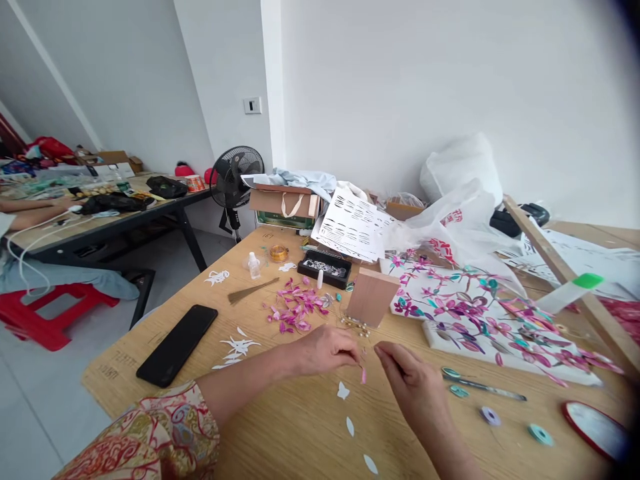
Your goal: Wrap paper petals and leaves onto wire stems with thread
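My left hand (327, 348) is closed in a pinch, and a small pink petal (363, 375) hangs from its fingertips over the table. Just to the right, my right hand (413, 380) has thumb and fingers pressed together; whatever they hold, if anything, is too small to make out. Below the hands lie white leaf-shaped cutouts (351, 427). A loose pile of pink petals (300, 307) is spread beyond my left hand. Several pearl-like beads (356, 325) lie beside an upright wooden block (373, 297) behind the fingertips.
A black phone (177, 345) lies at the left. Pink-and-teal flowers (465, 307) cover white foam (515, 353) at the right, near tweezers (493, 387) and ribbon spools (541, 434). Behind stand a black tray (325, 268) and a fan (237, 177). Another person's arm (35, 217) rests at a neighbouring table.
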